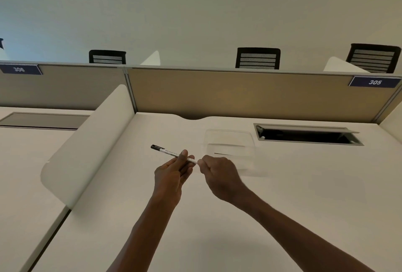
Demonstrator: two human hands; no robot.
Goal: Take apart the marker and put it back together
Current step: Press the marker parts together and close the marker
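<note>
A slim white marker (167, 152) with a black cap at its far left end is held above the white desk (282, 195). My left hand (171, 174) grips the barrel near its middle, thumb on top. My right hand (217, 174) is closed in a fist around the marker's right end, which is hidden inside the fingers. The two hands almost touch. The black cap (156, 147) sits on the marker's left tip.
A clear plastic tray (230, 141) lies on the desk just beyond my right hand. An open cable hatch (309, 134) is at the back right. A white curved divider (87, 147) stands to the left, and a tan partition (239, 95) closes the back.
</note>
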